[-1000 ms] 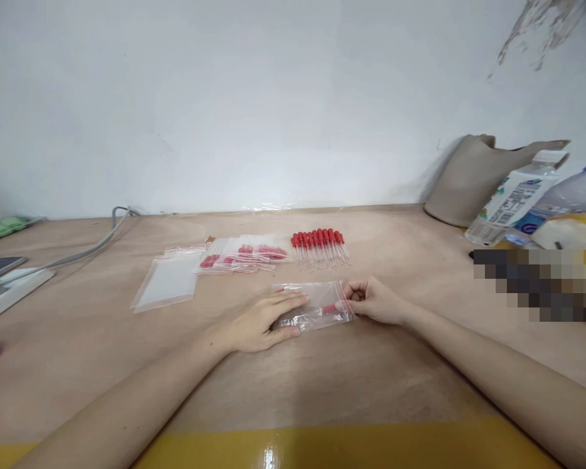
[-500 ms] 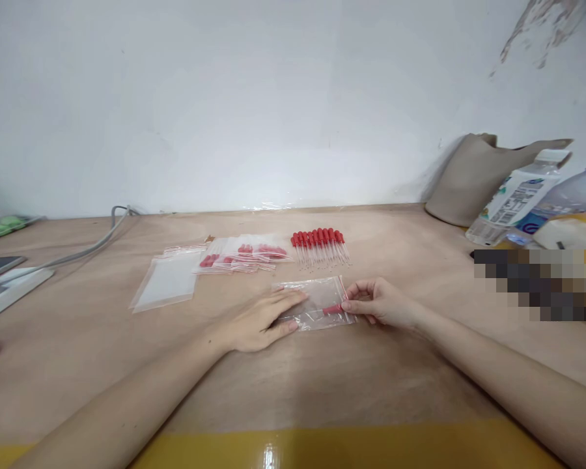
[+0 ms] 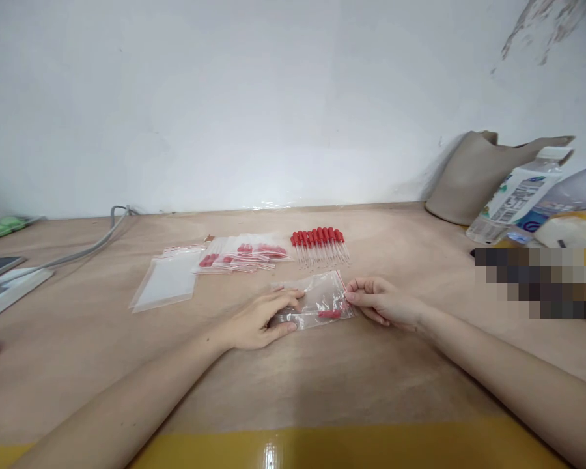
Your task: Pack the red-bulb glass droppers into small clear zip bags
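A clear zip-lock bag [image 3: 317, 293] lies on the table in front of me, with one dropper's red rubber bulb [image 3: 329, 314] showing inside it near the zip end. My left hand [image 3: 266, 319] rests on the bag's left end, fingers spread and thumb apart. At the right end, my right hand [image 3: 378, 301] pinches the bag's zip edge between thumb and index finger. Behind the bag stands a row of red-bulbed droppers [image 3: 318, 240] lying side by side. To their left lie overlapping zip-lock bags [image 3: 244, 254] with red bulbs visible inside.
Flat unfilled zip-lock bags [image 3: 167, 280] lie left of the filled ones. A grey cable [image 3: 92, 246] runs to a white box [image 3: 22, 293] at far left, near a phone [image 3: 0, 264]. Bottles [image 3: 520, 195] and a beige container [image 3: 461, 179] stand at right, by the wall.
The dropper has gone fully inside the bag, and my right fingers have shifted from its bulb to the bag's edge. My left fingers are slightly more bent.
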Demonstrator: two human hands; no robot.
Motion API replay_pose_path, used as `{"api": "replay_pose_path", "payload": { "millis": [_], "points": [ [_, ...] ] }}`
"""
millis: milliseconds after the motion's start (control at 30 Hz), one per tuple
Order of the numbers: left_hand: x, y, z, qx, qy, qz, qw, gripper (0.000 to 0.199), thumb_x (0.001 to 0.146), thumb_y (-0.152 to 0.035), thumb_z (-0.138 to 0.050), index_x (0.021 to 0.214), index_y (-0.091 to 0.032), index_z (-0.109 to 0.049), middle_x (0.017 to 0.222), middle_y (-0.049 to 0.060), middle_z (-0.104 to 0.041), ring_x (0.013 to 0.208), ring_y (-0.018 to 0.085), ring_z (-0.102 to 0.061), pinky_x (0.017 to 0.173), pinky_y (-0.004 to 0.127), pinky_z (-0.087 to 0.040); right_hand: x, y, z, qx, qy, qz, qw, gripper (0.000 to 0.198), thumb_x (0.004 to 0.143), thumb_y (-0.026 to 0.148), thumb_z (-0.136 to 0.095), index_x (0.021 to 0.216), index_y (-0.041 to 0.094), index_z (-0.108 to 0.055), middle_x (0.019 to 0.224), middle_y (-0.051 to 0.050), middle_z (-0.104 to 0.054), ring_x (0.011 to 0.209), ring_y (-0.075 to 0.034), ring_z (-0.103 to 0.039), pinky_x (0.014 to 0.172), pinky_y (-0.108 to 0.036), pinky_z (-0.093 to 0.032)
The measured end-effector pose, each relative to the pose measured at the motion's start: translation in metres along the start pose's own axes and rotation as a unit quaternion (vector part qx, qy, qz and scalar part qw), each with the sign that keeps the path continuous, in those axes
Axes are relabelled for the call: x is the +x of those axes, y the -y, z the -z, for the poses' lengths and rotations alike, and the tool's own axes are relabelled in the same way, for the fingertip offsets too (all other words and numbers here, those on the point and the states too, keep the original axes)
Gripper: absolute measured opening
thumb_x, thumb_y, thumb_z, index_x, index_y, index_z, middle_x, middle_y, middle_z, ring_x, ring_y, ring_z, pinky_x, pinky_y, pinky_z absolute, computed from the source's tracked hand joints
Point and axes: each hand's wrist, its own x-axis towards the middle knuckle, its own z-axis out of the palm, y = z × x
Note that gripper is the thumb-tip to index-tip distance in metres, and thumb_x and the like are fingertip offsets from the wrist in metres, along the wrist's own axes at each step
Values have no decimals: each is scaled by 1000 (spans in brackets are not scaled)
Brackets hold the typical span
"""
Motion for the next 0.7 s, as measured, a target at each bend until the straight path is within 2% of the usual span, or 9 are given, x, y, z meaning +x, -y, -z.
{"api": "replay_pose_path", "payload": {
  "millis": [67, 133, 167, 233, 333, 400, 467, 533, 700],
  "points": [
    [0, 0, 0, -11, -3, 5, 1000, 16, 88, -30, -49, 101, -20, -49, 132, 8, -46, 121, 21, -43, 101, 39, -34, 1, 1, 2, 13, 19, 1, 1000, 28, 71, 42, -62, 74, 17, -51, 41, 8, -48, 27, -1, -22, 32, -20, -7],
    [0, 0, 1, -16, -2, 5, 1000, 15, 88, -30, -48, 99, -19, -48, 131, 9, -47, 120, 22, -44, 99, 38, -35, 6, 1, 7, 24, 9, 2, 1000, 27, 69, 40, -63, 81, 17, -54, 55, 5, -58, 28, -1, -25, 32, -20, -9],
    [1, -1, 1, -15, 0, 5, 1000, 15, 89, -30, -48, 99, -19, -48, 131, 9, -47, 120, 22, -44, 99, 39, -35, 10, 0, 10, 24, -21, 7, 999, 28, 68, 39, -64, 83, 17, -54, 61, 3, -60, 29, -1, -27, 32, -20, -10],
    [1, -1, 1, -9, 6, 3, 1000, 13, 90, -30, -46, 97, -19, -48, 132, 9, -47, 121, 21, -43, 102, 40, -31, 24, -1, 19, 1, -124, 29, 992, 28, 66, 37, -65, 82, 18, -54, 62, 3, -60, 31, -1, -29, 33, -19, -15],
    [2, -2, 1, -4, 17, 7, 1000, 12, 93, -27, -40, 92, -20, -49, 132, 6, -47, 124, 19, -41, 106, 40, -26, 52, -4, 38, -99, -292, 82, 948, 25, 66, 37, -66, 78, 17, -57, 57, 3, -56, 39, -5, -37, 38, -19, -27],
    [3, -2, 1, 0, 16, 10, 1000, 14, 94, -27, -38, 92, -20, -50, 132, 6, -48, 123, 18, -41, 105, 40, -27, 72, -5, 51, -188, -366, 107, 905, 23, 65, 36, -65, 76, 16, -60, 66, -2, -61, 51, -9, -49, 49, -22, -38],
    [3, -2, 0, 9, 11, 5, 1000, 15, 93, -28, -40, 98, -20, -51, 132, 7, -47, 123, 19, -42, 104, 40, -29, 91, -3, 61, -255, -411, 100, 869, 25, 65, 37, -64, 77, 15, -62, 75, -5, -64, 65, -13, -56, 61, -25, -43],
    [2, -1, 0, 21, 9, -1, 1000, 20, 92, -30, -42, 108, -20, -51, 133, 7, -46, 123, 19, -42, 104, 39, -30, 107, 1, 68, -288, -433, 76, 851, 29, 64, 40, -64, 80, 15, -63, 81, -7, -66, 74, -16, -59, 69, -28, -45],
    [2, 0, -2, 37, 6, -11, 999, 30, 92, -32, -44, 120, -22, -49, 134, 7, -45, 124, 20, -40, 106, 40, -29, 125, 8, 72, -290, -433, 26, 853, 23, 59, 34, -65, 73, 16, -65, 74, -6, -65, 72, -19, -59, 66, -28, -44]
  ]
}}
